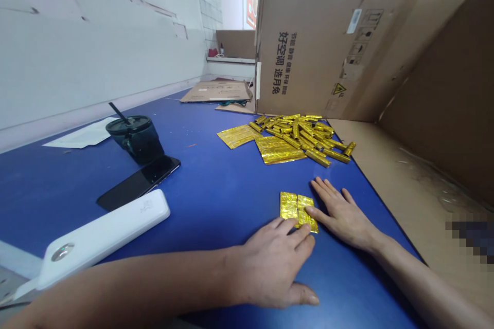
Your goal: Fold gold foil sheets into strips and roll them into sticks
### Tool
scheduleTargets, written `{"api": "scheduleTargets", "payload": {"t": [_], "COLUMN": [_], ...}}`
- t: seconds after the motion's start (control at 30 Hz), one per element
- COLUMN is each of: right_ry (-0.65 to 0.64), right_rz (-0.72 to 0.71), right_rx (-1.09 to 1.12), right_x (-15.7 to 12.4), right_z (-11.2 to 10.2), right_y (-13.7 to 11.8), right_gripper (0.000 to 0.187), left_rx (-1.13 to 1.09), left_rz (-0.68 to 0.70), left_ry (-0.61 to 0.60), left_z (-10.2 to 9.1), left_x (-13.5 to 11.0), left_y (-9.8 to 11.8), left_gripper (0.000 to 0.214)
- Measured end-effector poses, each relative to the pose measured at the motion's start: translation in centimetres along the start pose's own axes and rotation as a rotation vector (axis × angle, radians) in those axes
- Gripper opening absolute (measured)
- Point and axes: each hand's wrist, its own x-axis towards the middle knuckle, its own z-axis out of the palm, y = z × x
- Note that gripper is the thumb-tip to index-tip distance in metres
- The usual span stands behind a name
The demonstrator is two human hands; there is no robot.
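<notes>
A folded gold foil sheet (296, 209) lies on the blue table (216, 190) in front of me. My left hand (276, 262) rests flat on the table, its fingertips pressing the sheet's near edge. My right hand (341, 216) lies flat and open beside the sheet, the thumb touching its right side. Farther back sit two flat stacks of gold foil sheets (276, 149) (238, 135) and a heap of several rolled gold foil sticks (309, 136).
A big open cardboard box (339, 46) lies on its side at the right, its flap (401, 190) covering the table edge. At left are a dark lidded cup with straw (135, 136), a black phone (139, 182), a white power bank (104, 236) and papers (83, 136).
</notes>
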Motion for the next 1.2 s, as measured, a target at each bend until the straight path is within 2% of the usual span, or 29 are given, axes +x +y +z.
{"api": "scheduleTargets", "payload": {"t": [0.3, 0.37, 0.47, 0.53, 0.6, 0.73, 0.87, 1.0, 1.2], "right_ry": [0.25, 0.319, 0.408, 0.383, 0.272, 0.077, -0.025, -0.033, -0.019], "right_rz": [0.246, 0.192, -0.069, -0.231, -0.34, -0.467, -0.492, -0.492, -0.497], "right_rx": [-0.046, -0.022, 0.086, 0.184, 0.244, 0.236, 0.174, 0.125, 0.099], "right_x": [1.0, 0.8, 0.1, -0.6, -1.3, -1.9, -2.0, -2.1, -2.2], "right_z": [0.7, 0.4, -0.3, -0.9, -1.7, -3.1, -3.9, -4.0, -3.6], "right_y": [0.2, 0.3, 0.0, -0.6, -1.3, -2.1, -2.1, -2.0, -2.2], "right_gripper": [0.062, 0.055, 0.03, 0.02, 0.019, 0.018, 0.016, 0.016, 0.021], "left_rx": [-0.008, -0.012, -0.028, -0.047, -0.073, -0.131, -0.158, -0.082, -0.027], "left_rz": [-0.006, -0.002, 0.006, 0.013, 0.017, -0.043, -0.141, -0.081, -0.063], "left_ry": [0.0, 0.001, 0.0, -0.002, -0.003, 0.028, 0.037, 0.034, 0.077], "left_z": [0.0, 0.0, -0.2, -0.3, -0.5, -0.7, -0.6, -0.3, -0.1], "left_x": [0.0, 0.0, 0.3, 0.4, 0.5, 0.4, 0.6, 1.0, 1.2], "left_y": [0.2, 0.2, -0.1, -0.3, -0.5, -1.1, -1.9, -2.4, -3.0], "left_gripper": [0.063, 0.064, 0.065, 0.065, 0.061, 0.055, 0.038, 0.019, 0.014]}}
